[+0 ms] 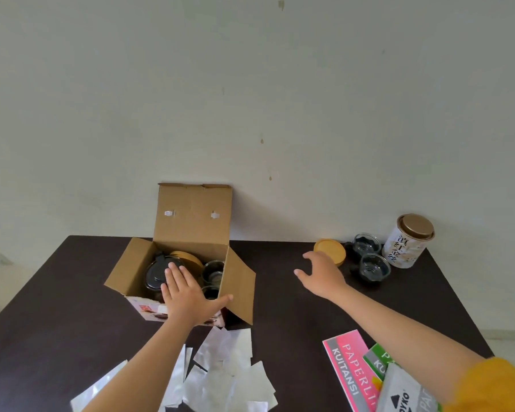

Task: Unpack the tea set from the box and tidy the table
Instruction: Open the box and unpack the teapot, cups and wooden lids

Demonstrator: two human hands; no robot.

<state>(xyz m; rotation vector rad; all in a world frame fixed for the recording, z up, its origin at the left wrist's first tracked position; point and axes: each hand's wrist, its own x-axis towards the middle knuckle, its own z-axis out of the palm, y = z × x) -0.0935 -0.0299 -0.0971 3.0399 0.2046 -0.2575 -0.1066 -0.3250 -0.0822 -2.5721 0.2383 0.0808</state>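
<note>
An open cardboard box (pixel 191 221) stands at the back of the dark table (pixel 280 307). Inside it I see a glass teapot with a black lid (pixel 156 273), wooden coasters (pixel 188 258) and a glass cup (pixel 214 270). My left hand (pixel 188 295) reaches over the box's front edge, fingers straight above the teapot. My right hand (pixel 321 272) hovers open over the table, just in front of a stack of wooden coasters (pixel 330 248). Two glass cups (pixel 373 266) stand to the right of that stack.
A tea tin (pixel 408 242) with a gold lid stands at the back right by the wall. Several white paper sheets (pixel 229 370) lie scattered at the front. Pink and green receipt books (pixel 354 370) and a grey packet (pixel 408 394) lie front right.
</note>
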